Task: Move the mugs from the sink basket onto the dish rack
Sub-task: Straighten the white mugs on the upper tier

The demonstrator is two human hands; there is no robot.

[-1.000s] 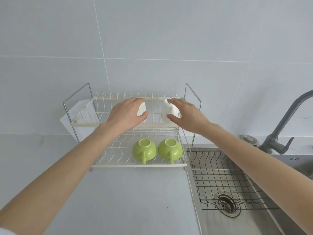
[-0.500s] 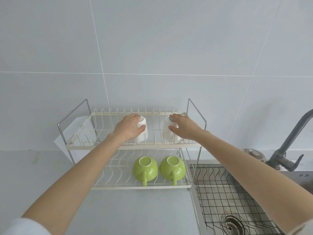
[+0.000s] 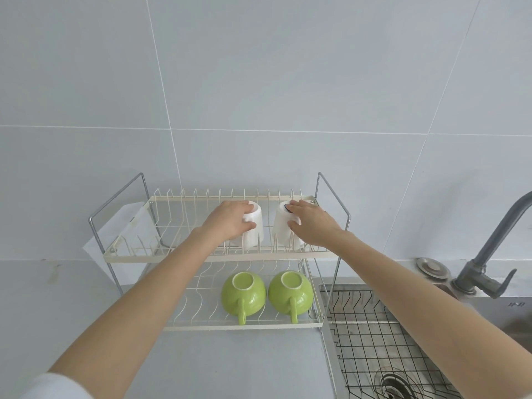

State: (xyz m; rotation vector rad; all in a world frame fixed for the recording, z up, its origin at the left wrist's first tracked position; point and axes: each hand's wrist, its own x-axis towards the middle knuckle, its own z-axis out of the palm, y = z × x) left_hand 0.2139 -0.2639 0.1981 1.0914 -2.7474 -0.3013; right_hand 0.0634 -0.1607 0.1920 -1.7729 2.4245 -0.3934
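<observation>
While each hand (image 3: 230,223) (image 3: 312,224) clasps a white mug (image 3: 254,228) (image 3: 283,228) upside down on the rack (image 3: 161,256), seat both rims between prongs before letting go

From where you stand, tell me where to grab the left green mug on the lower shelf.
Take the left green mug by its handle, coming from the front. It sits upside down on the lower shelf, handle pointing towards you at the open front edge. The round, glossy body probably offers a poorer hold.
</observation>
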